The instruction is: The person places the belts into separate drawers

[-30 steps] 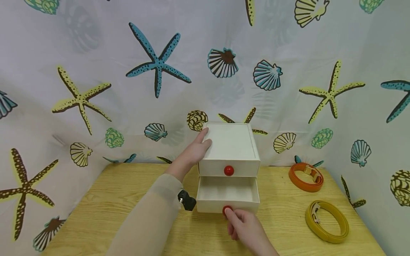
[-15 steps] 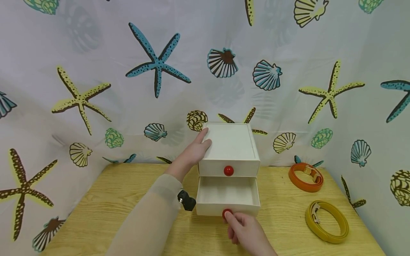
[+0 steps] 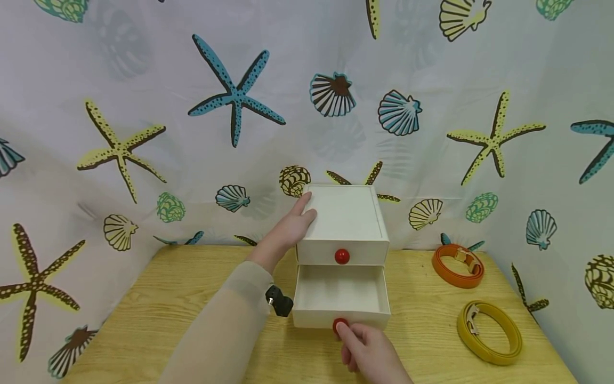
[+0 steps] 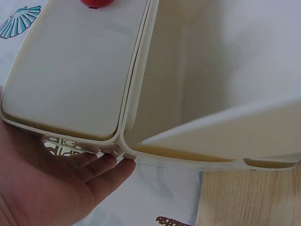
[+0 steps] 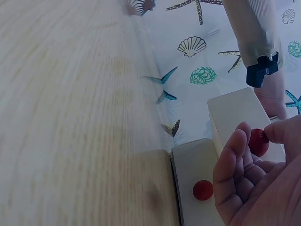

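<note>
A small white two-drawer box (image 3: 344,213) stands on the table, its upper drawer pushed in. The lower drawer (image 3: 341,288) is pulled out and shows a bare inside. My right hand (image 3: 371,349) pinches the lower drawer's red knob (image 5: 258,142) between thumb and fingers. Along the box's left side rests my left hand (image 3: 291,226), thumb by the top edge. In the left wrist view its fingers (image 4: 106,176) lie fairly straight against the side wall. Another red knob (image 3: 342,256) is on the upper drawer, untouched.
To the right on the wooden table (image 3: 192,298) lie a coiled orange belt (image 3: 453,276) and, nearer, a coiled yellow belt (image 3: 503,349). A white cloth (image 3: 307,138) printed with shells and starfish hangs behind and at the sides.
The lower drawer has slid a little farther out toward me, with my right hand moving along on its knob. My left hand has stayed in place on the box.
</note>
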`<act>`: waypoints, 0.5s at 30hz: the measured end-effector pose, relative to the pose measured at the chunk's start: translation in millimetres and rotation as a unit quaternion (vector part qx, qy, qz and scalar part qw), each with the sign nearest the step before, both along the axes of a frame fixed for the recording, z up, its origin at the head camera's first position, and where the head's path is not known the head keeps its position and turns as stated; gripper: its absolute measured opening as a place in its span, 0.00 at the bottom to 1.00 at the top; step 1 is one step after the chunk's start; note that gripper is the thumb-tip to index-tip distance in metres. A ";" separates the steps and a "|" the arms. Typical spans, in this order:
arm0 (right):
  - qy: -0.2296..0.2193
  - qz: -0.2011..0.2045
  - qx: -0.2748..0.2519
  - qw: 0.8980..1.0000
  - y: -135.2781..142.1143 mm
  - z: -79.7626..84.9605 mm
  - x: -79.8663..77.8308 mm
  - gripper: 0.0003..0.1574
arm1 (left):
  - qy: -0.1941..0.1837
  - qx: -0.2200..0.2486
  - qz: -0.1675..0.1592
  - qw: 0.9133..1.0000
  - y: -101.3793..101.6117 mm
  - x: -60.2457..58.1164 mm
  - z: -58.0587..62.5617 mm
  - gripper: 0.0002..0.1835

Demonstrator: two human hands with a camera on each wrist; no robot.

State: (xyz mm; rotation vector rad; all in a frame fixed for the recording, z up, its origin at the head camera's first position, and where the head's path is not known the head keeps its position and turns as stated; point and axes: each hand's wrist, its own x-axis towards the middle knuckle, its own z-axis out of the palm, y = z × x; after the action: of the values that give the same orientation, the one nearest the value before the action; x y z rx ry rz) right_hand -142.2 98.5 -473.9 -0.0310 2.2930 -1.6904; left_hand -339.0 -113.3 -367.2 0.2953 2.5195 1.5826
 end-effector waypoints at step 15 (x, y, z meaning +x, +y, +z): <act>-0.007 0.001 -0.005 1.000 1.6 -1.8 3.7 0.35 | 0.002 -0.001 -0.001 1.000 -0.2 0.7 0.7 0.37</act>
State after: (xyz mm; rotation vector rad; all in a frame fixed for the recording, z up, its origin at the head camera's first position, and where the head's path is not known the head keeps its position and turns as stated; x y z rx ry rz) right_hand -138.5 100.1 -475.7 -0.0246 2.2746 -1.6956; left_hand -338.3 -113.5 -366.6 0.3002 2.5226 1.5815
